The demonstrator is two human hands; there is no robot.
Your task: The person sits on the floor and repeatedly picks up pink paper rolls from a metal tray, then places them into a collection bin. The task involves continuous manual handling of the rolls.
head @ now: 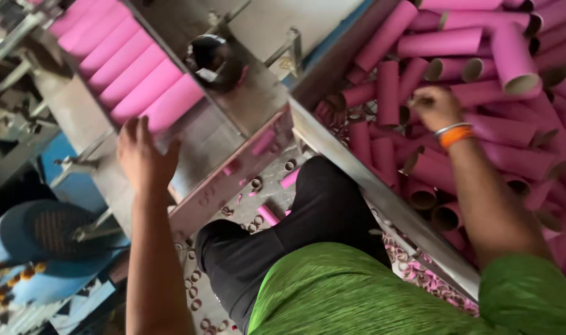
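Reaching into the loose pink tubes [481,124], right hand [435,107] pinches one, left hand [143,158] spread flat beside the tray's [202,146] half-filled row [131,74].

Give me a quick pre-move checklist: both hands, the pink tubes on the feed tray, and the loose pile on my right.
1. Left hand flat at the lower end of the metal tray, holding nothing: ok.
2. Tube row lying side by side on the tray, parallel: ok.
3. Right hand down in the loose tube pile: ok.
4. Right grip closed on a tube: cannot tell, fingers are curled into the pile.
5. Space on the tray below the last tube: ok, bare metal shows.
6. Floor under the tray littered with cut rings and stubs: not ok.
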